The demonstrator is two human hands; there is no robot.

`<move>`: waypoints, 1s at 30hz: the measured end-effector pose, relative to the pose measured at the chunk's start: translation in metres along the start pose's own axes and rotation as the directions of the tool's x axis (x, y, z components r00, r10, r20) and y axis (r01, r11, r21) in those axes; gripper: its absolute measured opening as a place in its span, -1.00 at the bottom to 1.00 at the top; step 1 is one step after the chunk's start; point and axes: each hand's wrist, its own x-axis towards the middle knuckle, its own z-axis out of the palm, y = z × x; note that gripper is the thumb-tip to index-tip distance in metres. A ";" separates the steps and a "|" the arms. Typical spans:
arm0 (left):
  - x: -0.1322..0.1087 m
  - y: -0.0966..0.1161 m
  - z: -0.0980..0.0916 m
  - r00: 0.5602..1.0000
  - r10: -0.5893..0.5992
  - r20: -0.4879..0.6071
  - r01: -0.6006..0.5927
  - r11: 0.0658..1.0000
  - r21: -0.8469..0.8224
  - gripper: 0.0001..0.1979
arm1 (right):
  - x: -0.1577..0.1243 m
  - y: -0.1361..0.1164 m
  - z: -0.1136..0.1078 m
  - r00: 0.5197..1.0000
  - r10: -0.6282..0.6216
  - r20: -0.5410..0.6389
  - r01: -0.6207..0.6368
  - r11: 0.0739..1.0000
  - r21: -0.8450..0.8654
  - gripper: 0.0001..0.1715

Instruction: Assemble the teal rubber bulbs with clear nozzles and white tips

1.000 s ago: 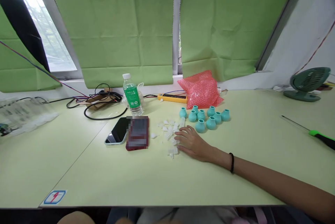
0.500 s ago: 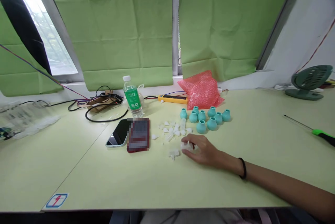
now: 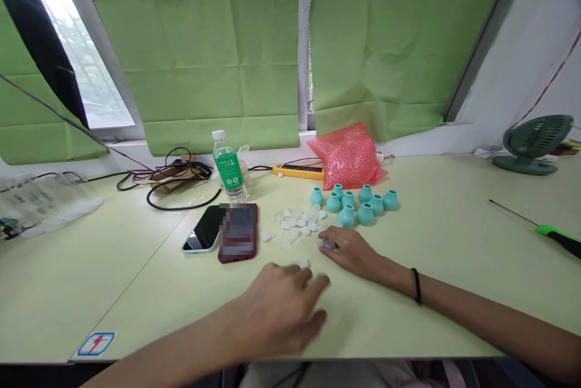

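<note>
My right hand (image 3: 351, 250), a dark band on its wrist, has its fingers closed round a small translucent white piece (image 3: 325, 243) close to the tabletop; its kind is partly hidden by the fingers. Nearer the front edge, my left hand (image 3: 284, 309) hovers with fingers apart, slightly blurred, holding nothing I can see. Just beyond its knuckles another translucent white piece (image 3: 302, 263) is partly covered. Several small white teardrop-shaped pieces (image 3: 295, 223) lie scattered farther back. Several turquoise vase-shaped pieces (image 3: 365, 213) stand behind my right hand.
Two phones (image 3: 238, 233) lie side by side to the left, a water bottle (image 3: 230, 170) behind them. Pink bubble wrap (image 3: 349, 158) and a yellow power strip (image 3: 297, 171) are at the back. A screwdriver (image 3: 551, 232) and a small fan (image 3: 531, 143) are at right; coiled cables (image 3: 181, 176) at left.
My left hand has come into view from the lower left, over the front of the table. My right hand stays near the same spot, lower and flatter over the white piece.
</note>
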 end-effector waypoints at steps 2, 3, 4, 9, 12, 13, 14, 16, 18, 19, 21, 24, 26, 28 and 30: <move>0.034 -0.022 -0.003 0.997 -0.015 0.076 0.009 0.996 0.086 -0.67 | 0.002 -0.001 0.003 0.998 0.034 -0.049 -0.029 0.994 0.101 -0.80; 0.048 -0.033 -0.001 0.995 -0.030 0.097 0.018 0.992 0.128 -0.68 | 0.003 -0.003 0.003 0.996 0.064 -0.060 -0.053 0.985 0.162 -0.79; 0.058 -0.042 0.004 0.994 -0.056 0.097 0.040 0.986 0.164 -0.72 | 0.002 -0.004 0.002 0.993 0.103 -0.061 -0.087 0.971 0.224 -0.79; 0.076 -0.060 0.038 0.995 -0.077 -0.059 0.085 0.985 0.151 -0.81 | 0.002 -0.008 -0.004 0.955 0.297 0.027 -0.273 0.835 0.478 -0.73; 0.073 -0.062 0.042 0.984 -0.098 -0.152 0.112 0.990 0.084 -0.77 | 0.002 -0.010 -0.005 0.942 0.325 0.081 -0.317 0.785 0.532 -0.73; 0.071 -0.062 0.040 0.977 -0.103 -0.187 0.113 0.993 0.044 -0.77 | 0.002 -0.012 -0.006 0.944 0.318 0.083 -0.312 0.789 0.528 -0.75; 0.069 -0.063 0.036 0.971 -0.108 -0.212 0.110 0.994 -0.001 -0.78 | 0.001 -0.013 -0.007 0.950 0.301 0.078 -0.297 0.802 0.518 -0.75; 0.064 -0.065 0.026 0.976 -0.100 -0.191 0.084 0.992 -0.090 -0.83 | -0.001 -0.018 -0.010 0.970 0.236 0.052 -0.231 0.846 0.481 -0.76; 0.059 -0.068 0.017 0.996 -0.037 -0.085 0.023 0.988 -0.156 -0.87 | -0.003 -0.023 -0.013 0.991 0.126 0.042 -0.132 0.899 0.418 -0.75; 0.057 -0.069 0.015 1.000 0.006 -0.028 -0.011 0.983 -0.182 -0.87 | -0.004 -0.025 -0.014 0.997 0.061 0.051 -0.075 0.921 0.381 -0.74; 0.056 -0.071 0.016 0.997 0.069 0.028 -0.062 0.976 -0.209 -0.88 | -0.005 -0.027 -0.014 0.995 -0.053 0.088 0.024 0.953 0.303 -0.72; 0.060 -0.074 0.027 0.997 0.042 -0.057 -0.052 0.983 -0.173 -0.83 | -0.004 -0.024 -0.008 0.988 -0.102 0.117 0.079 0.980 0.185 -0.70; 0.065 -0.076 0.036 0.990 -0.009 -0.143 -0.012 0.990 -0.142 -0.79 | -0.003 -0.018 -0.005 0.993 -0.065 0.101 0.052 0.990 0.131 -0.70; 0.069 -0.079 0.043 0.979 -0.052 -0.198 0.027 0.991 -0.129 -0.76 | -0.003 -0.014 -0.003 0.996 -0.029 0.081 0.020 0.993 0.119 -0.70; 0.072 -0.083 0.047 0.965 -0.092 -0.247 0.064 0.991 -0.119 -0.76 | -0.003 -0.012 -0.004 0.998 -0.010 0.060 0.002 0.992 0.129 -0.69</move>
